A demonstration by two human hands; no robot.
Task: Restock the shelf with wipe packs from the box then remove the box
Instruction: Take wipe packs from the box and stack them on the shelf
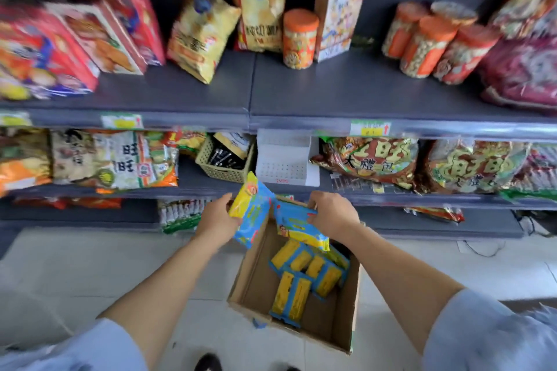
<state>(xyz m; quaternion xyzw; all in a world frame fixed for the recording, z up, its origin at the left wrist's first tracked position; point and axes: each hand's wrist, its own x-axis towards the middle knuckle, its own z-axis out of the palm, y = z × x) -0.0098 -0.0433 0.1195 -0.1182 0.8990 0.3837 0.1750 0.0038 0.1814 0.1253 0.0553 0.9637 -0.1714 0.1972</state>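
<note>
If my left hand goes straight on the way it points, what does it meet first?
Left hand, gripping a yellow-and-blue wipe pack, likely meets the beige plastic lattice basket first; depth is unclear.

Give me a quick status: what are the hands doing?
Left hand grips one wipe pack, right hand grips a second pack. More packs in the box. Nothing between hands and shelf.

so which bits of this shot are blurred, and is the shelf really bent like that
Head view: motion blur smears the red snack bags at the left edge; the left hand and right hand, each gripping a wipe pack, and the box look fairly sharp; the upper shelf edge bows slightly from wide-angle distortion; light is soft, no hard glare.
</note>
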